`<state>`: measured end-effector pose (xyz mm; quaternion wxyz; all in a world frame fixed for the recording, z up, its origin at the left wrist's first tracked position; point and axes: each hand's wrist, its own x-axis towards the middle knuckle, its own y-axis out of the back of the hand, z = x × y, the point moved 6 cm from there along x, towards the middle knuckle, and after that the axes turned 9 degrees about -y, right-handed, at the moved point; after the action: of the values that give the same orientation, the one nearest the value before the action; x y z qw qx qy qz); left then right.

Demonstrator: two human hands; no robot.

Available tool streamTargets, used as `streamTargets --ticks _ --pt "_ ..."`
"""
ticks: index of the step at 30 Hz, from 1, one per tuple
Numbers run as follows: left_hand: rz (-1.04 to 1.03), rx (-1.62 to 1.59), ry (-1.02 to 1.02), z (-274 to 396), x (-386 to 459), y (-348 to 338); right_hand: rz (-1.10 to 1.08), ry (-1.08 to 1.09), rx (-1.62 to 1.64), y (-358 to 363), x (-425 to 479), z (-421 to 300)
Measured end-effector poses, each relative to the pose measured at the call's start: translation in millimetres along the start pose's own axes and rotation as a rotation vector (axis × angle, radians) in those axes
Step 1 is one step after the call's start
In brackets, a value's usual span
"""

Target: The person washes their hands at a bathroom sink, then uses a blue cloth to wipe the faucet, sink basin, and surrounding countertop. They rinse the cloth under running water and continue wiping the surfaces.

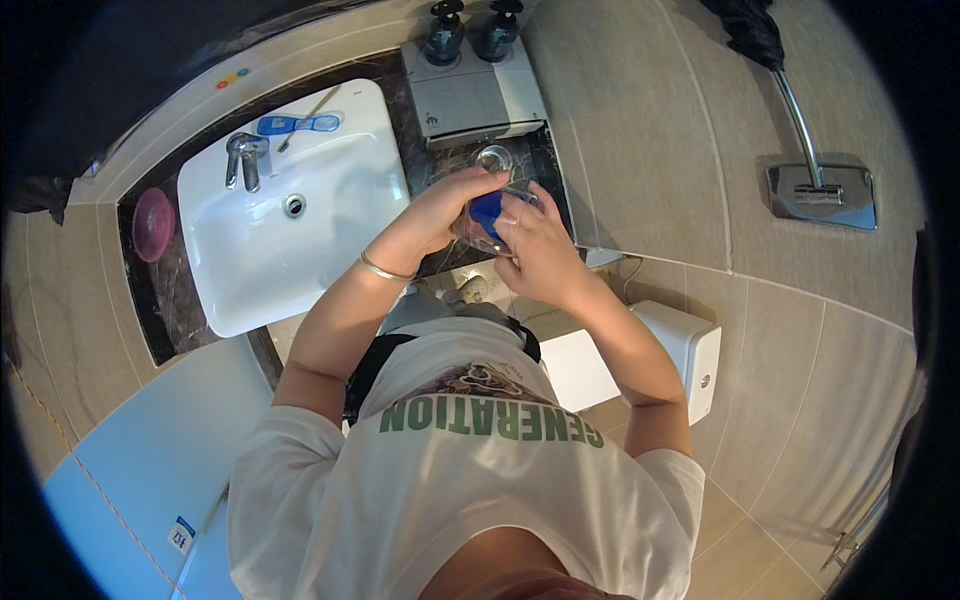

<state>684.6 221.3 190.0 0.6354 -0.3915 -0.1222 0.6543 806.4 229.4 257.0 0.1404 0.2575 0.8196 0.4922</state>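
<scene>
My left hand [442, 206], with a bracelet at its wrist, grips the side of a clear cup [469, 234] above the dark stone counter's front edge. A soft-looking blue item [487, 214], perhaps a sponge or cloth, shows at the cup's mouth. My right hand [538, 244] reaches over the rim, its fingers on the blue item and partly hidden by the cup. Just beyond my hands, a small clear glass [493, 157] stands on the counter.
At left is a white washbasin [262, 262] with a chrome tap [246, 159], a blue-handled brush [296, 124] and a toothbrush [311, 116]. A pink bowl [153, 225] sits farther left. Two pump bottles [445, 37] top a grey box [480, 97]. A toilet [675, 352] stands right.
</scene>
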Motion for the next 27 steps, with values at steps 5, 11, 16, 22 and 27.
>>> streamTargets --ticks 5,11,16,22,27 --pt "0.007 0.146 -0.038 3 9 18 -0.165 -0.112 0.057 -25 -5 12" --pt "0.046 0.124 -0.158 8 11 22 -0.172 -0.392 1.366 -31 -14 7" --pt "0.01 0.147 -0.029 0 9 25 -0.051 0.004 0.06 -23 -19 5" --pt "0.043 -0.039 0.062 -14 -2 21 -0.022 -0.026 0.102 -18 -4 19" --pt "-0.001 -0.017 -0.152 -10 -11 13 -0.113 -0.407 1.173 -33 -3 20"
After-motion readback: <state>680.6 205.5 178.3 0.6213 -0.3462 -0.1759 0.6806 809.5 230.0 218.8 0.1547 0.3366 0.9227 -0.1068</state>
